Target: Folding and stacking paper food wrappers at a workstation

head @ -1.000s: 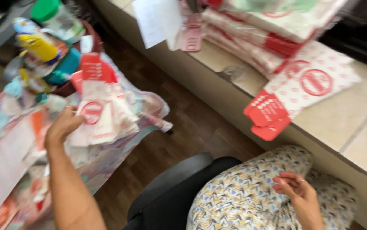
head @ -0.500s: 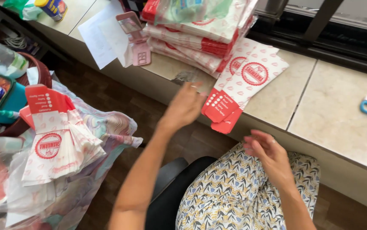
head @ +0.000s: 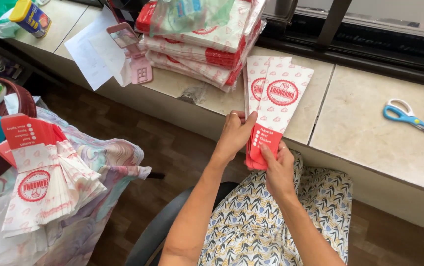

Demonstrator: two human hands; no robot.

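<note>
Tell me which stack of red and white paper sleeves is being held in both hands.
The small fanned stack at the counter's edge, pinched between left hand and right hand; the others lie untouched.

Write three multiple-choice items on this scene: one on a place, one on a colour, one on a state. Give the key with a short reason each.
1. Where do the scissors lie?
A. on the stone ledge, to the right
B. on the floor
C. on the person's lap

2. What colour are the scissors' handles?
A. red
B. blue
C. black

3. How is the small stack of paper sleeves held?
A. by the left hand alone
B. by nobody, lying flat
C. by both hands at its red lower end

Key: 1 A, they rest on the ledge's right-hand slab, apart from the hands. 2 B, the loops are blue with white. 3 C, the left hand and the right hand each have a grip on the red end.
</note>
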